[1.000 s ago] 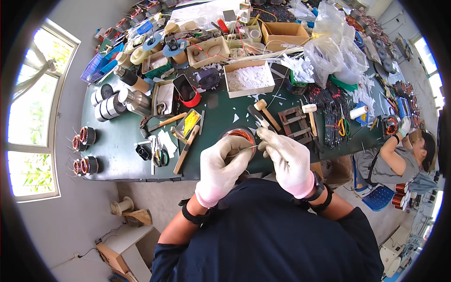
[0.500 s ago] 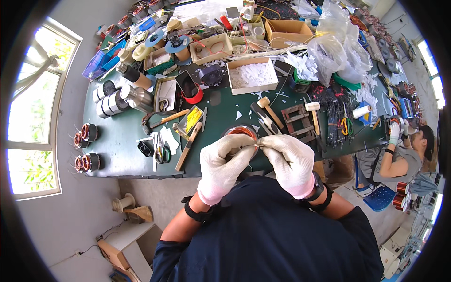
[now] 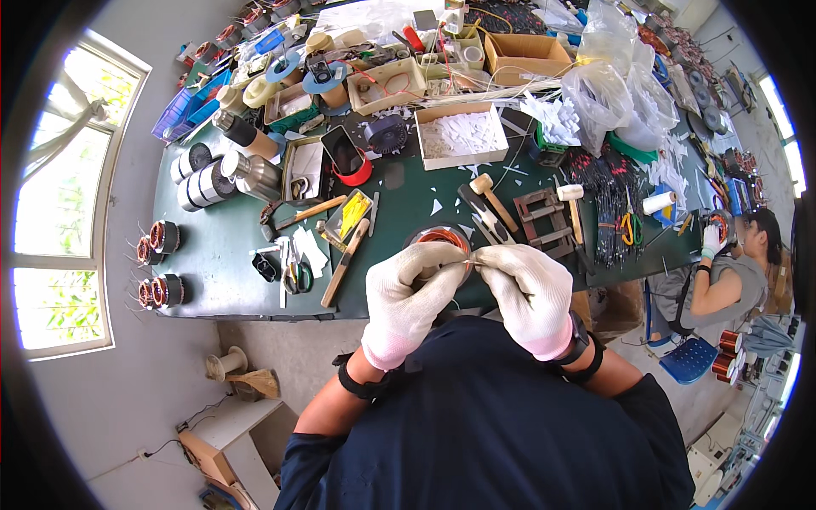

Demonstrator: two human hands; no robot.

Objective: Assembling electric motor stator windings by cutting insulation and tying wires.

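Observation:
My left hand [image 3: 406,297] and my right hand [image 3: 534,293], both in white knit gloves with pink cuffs, meet fingertip to fingertip at the table's near edge. Each is closed in a pinch on a thin copper-coloured wire [image 3: 470,262], whose ends are too small to make out. Just beyond them, partly hidden by the left glove, sits a round motor stator with copper windings [image 3: 444,235]. A thin pale lead hangs below the left fingertips.
Beyond the stator lie a mallet [image 3: 491,197], a rusty metal frame [image 3: 544,221] and a white-headed mallet [image 3: 570,194]. Scissors [image 3: 299,274] and a wooden-handled tool [image 3: 344,265] lie left. A paper-scrap box [image 3: 461,136] stands farther back. At right, a co-worker [image 3: 727,276] handles another stator.
My hands stay pinched together, with only a slight shift of the fingers. The whole view has moved a little. At right, the co-worker's gloved hands have changed position on their stator.

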